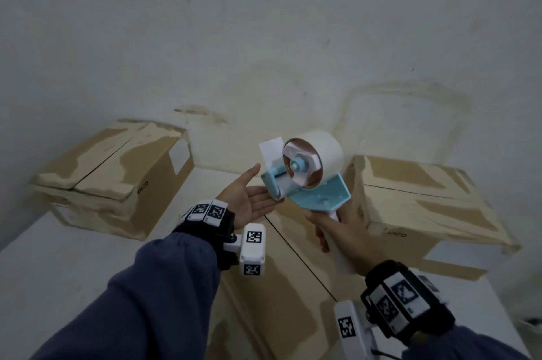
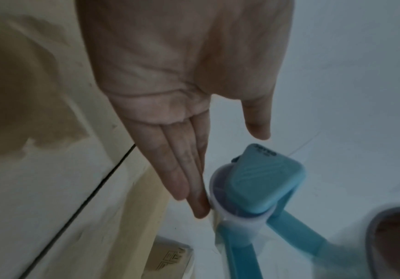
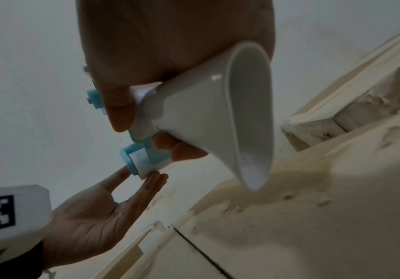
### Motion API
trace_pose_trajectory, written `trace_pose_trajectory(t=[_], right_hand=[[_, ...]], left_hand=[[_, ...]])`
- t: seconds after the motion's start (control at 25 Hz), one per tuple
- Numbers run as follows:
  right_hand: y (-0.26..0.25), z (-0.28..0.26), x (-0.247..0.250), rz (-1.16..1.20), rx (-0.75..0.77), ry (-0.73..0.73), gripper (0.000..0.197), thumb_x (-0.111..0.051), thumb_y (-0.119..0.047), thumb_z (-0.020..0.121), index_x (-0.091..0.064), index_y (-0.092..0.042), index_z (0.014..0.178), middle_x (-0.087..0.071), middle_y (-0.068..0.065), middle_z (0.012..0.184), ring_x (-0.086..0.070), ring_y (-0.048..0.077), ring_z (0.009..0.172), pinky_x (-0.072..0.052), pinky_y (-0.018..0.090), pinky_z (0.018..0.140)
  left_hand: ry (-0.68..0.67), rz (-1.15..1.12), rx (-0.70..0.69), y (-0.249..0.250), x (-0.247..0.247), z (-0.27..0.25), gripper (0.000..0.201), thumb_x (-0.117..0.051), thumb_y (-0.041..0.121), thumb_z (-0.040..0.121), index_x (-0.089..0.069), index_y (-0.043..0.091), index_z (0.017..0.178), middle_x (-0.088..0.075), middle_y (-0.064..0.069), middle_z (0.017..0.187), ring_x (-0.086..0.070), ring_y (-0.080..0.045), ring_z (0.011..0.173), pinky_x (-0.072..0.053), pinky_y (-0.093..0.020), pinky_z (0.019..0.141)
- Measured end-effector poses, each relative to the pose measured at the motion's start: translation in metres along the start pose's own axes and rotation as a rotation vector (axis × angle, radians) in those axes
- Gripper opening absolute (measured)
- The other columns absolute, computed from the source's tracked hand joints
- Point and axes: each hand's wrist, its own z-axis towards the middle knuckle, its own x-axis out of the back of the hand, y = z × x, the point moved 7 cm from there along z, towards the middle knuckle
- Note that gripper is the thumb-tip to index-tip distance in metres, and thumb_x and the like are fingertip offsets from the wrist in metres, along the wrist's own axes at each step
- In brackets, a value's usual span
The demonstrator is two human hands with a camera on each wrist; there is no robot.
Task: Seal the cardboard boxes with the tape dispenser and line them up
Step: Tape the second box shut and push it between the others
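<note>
A light-blue tape dispenser (image 1: 311, 180) with a white tape roll (image 1: 319, 151) is held up in the air, a loose tape end (image 1: 271, 151) sticking up from its front. My right hand (image 1: 340, 236) grips its white handle (image 3: 194, 113). My left hand (image 1: 249, 198) is open, palm up, with straight fingers (image 2: 187, 181) touching the dispenser's front roller (image 2: 227, 198). Three cardboard boxes lie below: one at the far left (image 1: 117, 178), one at the right (image 1: 422, 207), one under my hands (image 1: 287, 286) with its centre seam showing.
The boxes sit on a white surface (image 1: 58, 271) against a stained white wall (image 1: 264, 37). The boxes' tops carry torn, peeled patches. A wrist camera block (image 1: 252, 248) hangs below my left wrist.
</note>
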Motion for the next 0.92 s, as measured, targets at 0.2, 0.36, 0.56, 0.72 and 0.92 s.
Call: trace_pose_trajectory(t=[0.2, 0.36, 0.56, 0.72, 0.92], right_hand=[[-0.007, 0.005, -0.016, -0.017, 0.033, 0.017, 0.009, -0.067, -0.013, 0.083, -0.058, -0.014, 0.084, -0.050, 0.002, 0.058, -0.046, 0.018, 0.053, -0.041, 0.029, 0.050], [-0.007, 0.009, -0.026, -0.081, 0.045, 0.052, 0.011, -0.069, -0.014, 0.082, -0.059, -0.015, 0.085, -0.053, 0.003, 0.060, -0.049, 0.017, 0.053, -0.043, 0.029, 0.049], [-0.009, 0.019, -0.038, -0.277, 0.066, 0.055, 0.007, -0.066, -0.020, 0.084, -0.060, -0.016, 0.087, -0.061, 0.001, 0.066, -0.057, 0.013, 0.058, -0.050, 0.027, 0.055], [-0.011, 0.012, -0.028, -0.320, 0.047, 0.047, 0.006, -0.065, -0.018, 0.085, -0.059, -0.020, 0.083, -0.059, 0.001, 0.058, -0.055, 0.010, 0.050, -0.048, 0.025, 0.052], [0.012, 0.007, -0.031, -0.397, -0.041, 0.027, 0.004, -0.065, -0.017, 0.084, -0.062, -0.016, 0.087, -0.060, 0.002, 0.059, -0.054, 0.007, 0.048, -0.048, 0.021, 0.050]], left_hand=[[0.048, 0.002, 0.027, 0.006, 0.015, 0.013, 0.048, -0.055, 0.043, 0.089, -0.060, -0.004, 0.099, -0.074, -0.011, 0.075, -0.073, -0.016, 0.062, -0.050, -0.025, 0.067], [0.137, 0.085, -0.013, 0.013, 0.026, 0.022, 0.012, -0.049, 0.010, 0.094, -0.060, 0.005, 0.093, -0.072, -0.004, 0.060, -0.069, -0.011, 0.051, -0.050, -0.021, 0.058], [0.307, 0.263, -0.119, 0.046, 0.055, 0.030, 0.015, -0.050, 0.001, 0.091, -0.063, 0.001, 0.099, -0.068, -0.009, 0.079, -0.065, -0.012, 0.045, -0.050, -0.021, 0.044], [0.354, 0.542, -0.194, 0.081, 0.084, 0.039, 0.013, -0.058, 0.013, 0.091, -0.064, 0.004, 0.098, -0.068, -0.011, 0.113, -0.065, -0.013, 0.071, -0.044, -0.022, 0.057], [0.325, 1.096, -0.115, 0.066, 0.094, 0.067, 0.045, -0.065, 0.027, 0.088, -0.060, -0.002, 0.122, -0.056, -0.011, 0.134, -0.055, -0.026, 0.122, -0.044, -0.033, 0.104]])
